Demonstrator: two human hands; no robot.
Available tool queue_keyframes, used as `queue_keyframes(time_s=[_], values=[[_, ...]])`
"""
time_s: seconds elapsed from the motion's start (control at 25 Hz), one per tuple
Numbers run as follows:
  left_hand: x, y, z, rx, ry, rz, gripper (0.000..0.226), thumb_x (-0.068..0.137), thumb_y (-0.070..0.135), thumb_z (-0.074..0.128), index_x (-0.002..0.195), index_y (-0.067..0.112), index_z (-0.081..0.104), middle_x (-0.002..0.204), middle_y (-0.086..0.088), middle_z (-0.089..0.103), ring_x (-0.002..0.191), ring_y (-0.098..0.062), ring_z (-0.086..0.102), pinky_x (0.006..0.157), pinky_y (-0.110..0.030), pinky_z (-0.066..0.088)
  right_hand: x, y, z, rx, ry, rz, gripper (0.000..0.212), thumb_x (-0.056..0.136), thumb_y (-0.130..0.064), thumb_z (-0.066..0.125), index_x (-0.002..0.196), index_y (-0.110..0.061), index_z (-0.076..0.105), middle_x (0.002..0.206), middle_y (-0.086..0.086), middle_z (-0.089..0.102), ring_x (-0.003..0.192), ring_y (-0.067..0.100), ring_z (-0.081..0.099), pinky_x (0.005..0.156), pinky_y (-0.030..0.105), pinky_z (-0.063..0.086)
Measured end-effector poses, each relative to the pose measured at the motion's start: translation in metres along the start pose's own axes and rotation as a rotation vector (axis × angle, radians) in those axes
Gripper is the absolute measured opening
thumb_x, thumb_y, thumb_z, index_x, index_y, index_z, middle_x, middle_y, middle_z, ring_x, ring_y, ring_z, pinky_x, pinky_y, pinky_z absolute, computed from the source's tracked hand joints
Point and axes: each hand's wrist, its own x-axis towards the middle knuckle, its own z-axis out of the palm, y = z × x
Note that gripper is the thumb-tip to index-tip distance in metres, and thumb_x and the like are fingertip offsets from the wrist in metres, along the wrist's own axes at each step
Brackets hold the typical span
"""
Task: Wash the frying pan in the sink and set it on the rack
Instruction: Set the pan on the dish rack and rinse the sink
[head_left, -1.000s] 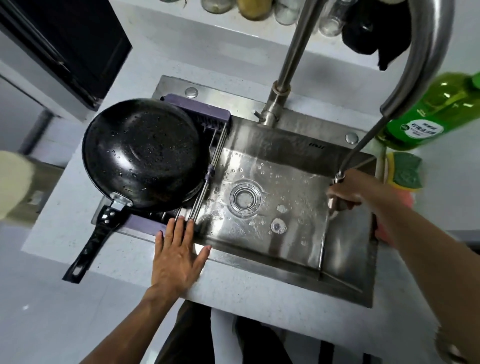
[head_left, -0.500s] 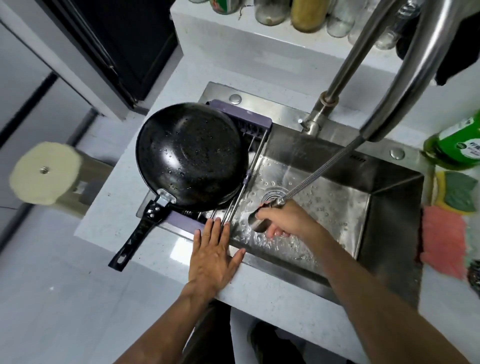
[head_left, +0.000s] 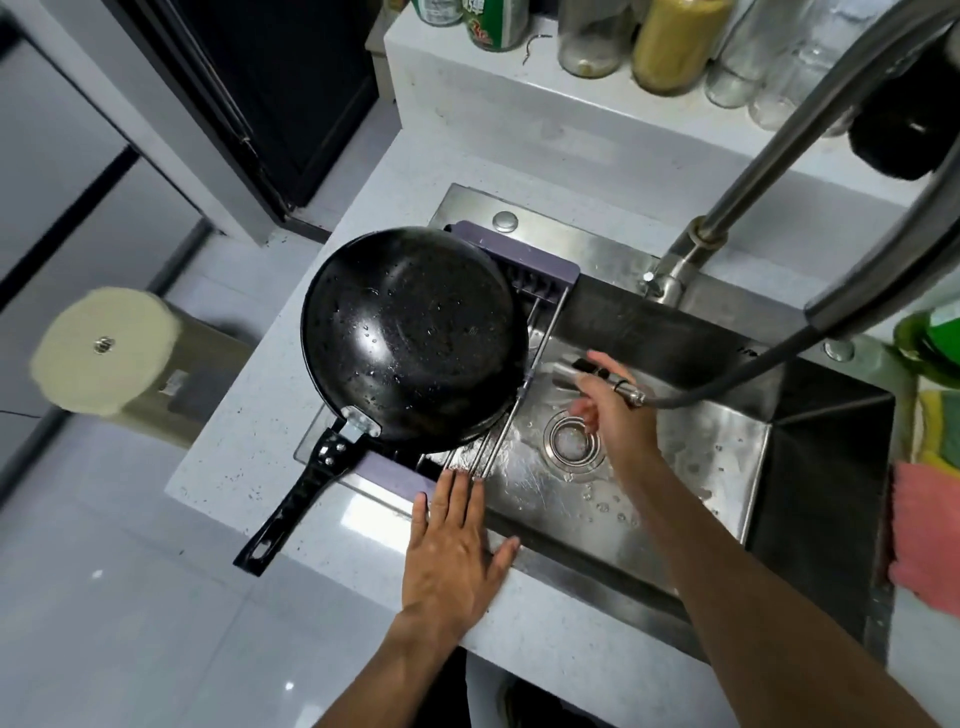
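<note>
A: Nearest the camera?

B: The left hand (head_left: 457, 551), flat with fingers spread, palm on the worktop (head_left: 322, 525) at the sink's (head_left: 675, 525) front rim. Its fingertips reach the near ends of the rack's (head_left: 524, 270) steel rods. The worktop's front edge runs just under the wrist.

A: And the right hand (head_left: 610, 410)?

B: It comes in over the basin from the right, fingers curled round the sprayer (head_left: 582, 370), whose nozzle points left toward the rack. The hose (head_left: 753, 374) trails from its back end up to the tap (head_left: 779, 145). The hand is above the drain (head_left: 574, 441), just beside the rack's right rod; it is motion-blurred.

A: Where is the pan (head_left: 410, 338)?

B: Upside down on the rack, over the left part of the sink, wet with droplets. Its right edge overhangs the rods near the sprayer. Its handle (head_left: 296, 499) sticks out toward the front left, across the worktop and past its edge.

A: Any open room?

B: The basin's right half is bare steel, wet, with sloped walls. To the right of the sink lie a pink cloth (head_left: 922, 535) and a sponge (head_left: 940, 421), close to the rim.

A: Farther back?

B: A raised ledge (head_left: 519, 93) behind the sink carries bottles (head_left: 670, 41) along its edge. The tap's base stands on the sink's back rim.
</note>
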Motion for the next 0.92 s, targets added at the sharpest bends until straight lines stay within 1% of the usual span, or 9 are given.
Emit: queue_keyframes(time_s=[0.16,0.32,0.4,0.48,0.52,0.6,0.72,0.8,0.92], values=[[0.0,0.0,0.003,0.023,-0.006,0.001,0.085,0.085,0.069,-0.007,0.154,0.018,-0.008,0.161,-0.002,-0.016,0.144,-0.019,-0.027,0.119,-0.043,-0.012,0.03,-0.02,0.014,0.049,0.04,-0.112,0.042,0.09,-0.009,0.068,0.13,-0.022,0.063,0.084,0.009,0.073,0.057,0.007,0.062,0.05,0.015,0.047],[-0.001,-0.003,-0.002,0.003,0.0,0.002,0.084,0.088,0.07,-0.001,0.155,0.019,-0.002,0.162,-0.001,-0.01,0.145,-0.017,-0.024,0.119,-0.039,-0.014,0.027,-0.017,-0.015,-0.024,0.154,-0.053,0.045,0.089,-0.011,0.069,0.133,-0.017,0.061,0.098,0.012,0.074,0.061,0.008,0.065,0.055,0.018,0.052],[-0.002,0.0,-0.004,-0.001,-0.003,0.004,0.082,0.091,0.069,0.006,0.155,0.019,0.0,0.163,-0.001,-0.008,0.146,-0.017,-0.021,0.12,-0.04,-0.012,0.022,-0.015,-0.052,-0.195,0.158,-0.016,0.046,0.088,-0.014,0.07,0.133,-0.015,0.06,0.103,0.014,0.073,0.072,0.018,0.07,0.065,0.028,0.059],[-0.001,0.0,-0.006,0.0,-0.01,-0.001,0.081,0.092,0.068,0.01,0.155,0.018,0.0,0.163,-0.001,-0.007,0.147,-0.017,-0.02,0.12,-0.04,-0.01,0.027,-0.02,-0.084,-0.432,0.125,-0.04,0.042,0.087,-0.017,0.072,0.128,-0.012,0.063,0.103,0.018,0.073,0.088,0.034,0.071,0.083,0.05,0.057],[-0.001,0.001,-0.007,0.002,-0.019,-0.002,0.081,0.091,0.068,0.01,0.155,0.018,0.001,0.163,-0.001,-0.007,0.147,-0.017,-0.019,0.12,-0.04,-0.009,0.03,-0.023,-0.099,-0.531,0.133,-0.068,0.04,0.086,-0.019,0.072,0.124,-0.011,0.066,0.104,0.018,0.073,0.093,0.038,0.069,0.088,0.054,0.054],[-0.001,0.003,-0.008,0.006,-0.024,-0.007,0.086,0.088,0.071,0.004,0.155,0.018,0.003,0.163,-0.001,-0.005,0.147,-0.017,-0.017,0.121,-0.039,-0.008,0.039,-0.029,-0.13,-0.709,0.176,-0.099,0.037,0.085,-0.022,0.071,0.12,-0.011,0.069,0.11,0.016,0.072,0.102,0.036,0.067,0.094,0.048,0.053],[-0.002,0.005,-0.01,-0.002,-0.022,-0.005,0.09,0.084,0.072,-0.001,0.155,0.018,0.004,0.163,-0.001,-0.003,0.148,-0.016,-0.016,0.121,-0.039,-0.007,0.038,-0.027,-0.176,-0.942,0.219,-0.044,0.032,0.087,-0.027,0.068,0.115,-0.011,0.07,0.11,0.017,0.071,0.095,0.033,0.066,0.078,0.033,0.047],[-0.002,0.004,-0.01,-0.018,-0.018,-0.012,0.084,0.09,0.07,0.011,0.155,0.018,0.006,0.163,-0.001,-0.001,0.148,-0.016,-0.015,0.121,-0.04,-0.005,0.032,-0.024,-0.199,-1.07,0.207,0.037,0.025,0.084,-0.03,0.066,0.1,-0.012,0.073,0.095,0.017,0.071,0.08,0.03,0.063,0.069,0.031,0.041],[-0.003,0.007,-0.011,-0.053,-0.006,-0.01,0.093,0.081,0.073,0.004,0.155,0.017,0.012,0.163,-0.002,0.003,0.148,-0.017,-0.012,0.12,-0.038,-0.007,0.019,-0.027,-0.22,-1.253,0.126,0.178,0.028,0.077,-0.038,0.068,0.074,-0.011,0.071,0.066,0.002,0.067,0.062,0.021,0.059,0.063,0.03,0.045]])
